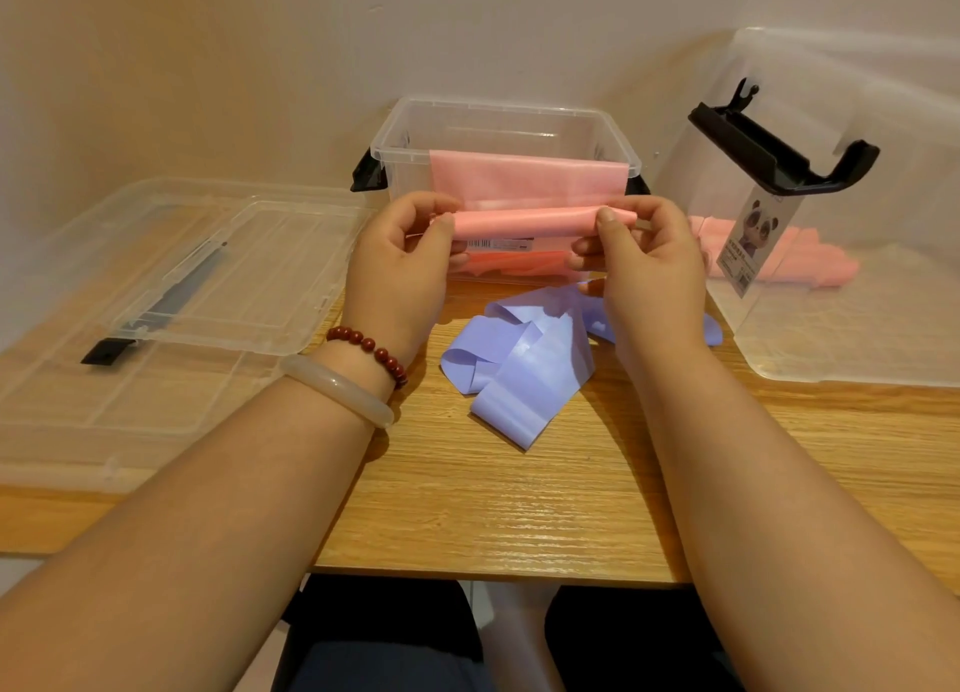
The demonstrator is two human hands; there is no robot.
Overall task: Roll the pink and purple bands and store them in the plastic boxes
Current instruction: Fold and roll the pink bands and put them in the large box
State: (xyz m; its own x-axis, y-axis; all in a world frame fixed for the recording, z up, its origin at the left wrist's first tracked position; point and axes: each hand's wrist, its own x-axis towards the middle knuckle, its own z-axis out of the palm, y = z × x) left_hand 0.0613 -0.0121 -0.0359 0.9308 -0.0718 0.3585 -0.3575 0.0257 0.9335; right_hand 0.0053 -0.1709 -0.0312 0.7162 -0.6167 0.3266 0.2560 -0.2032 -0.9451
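Pink band (519, 222), axis 9-to-3, pinched at each end — left hand (400, 270), right hand (649, 265) equally near — tail toward 12, over box (498, 111).

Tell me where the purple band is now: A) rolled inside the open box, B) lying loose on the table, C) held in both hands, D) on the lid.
B: the purple band lies unrolled on the wooden table, while the left hand and right hand pinch the pink band.
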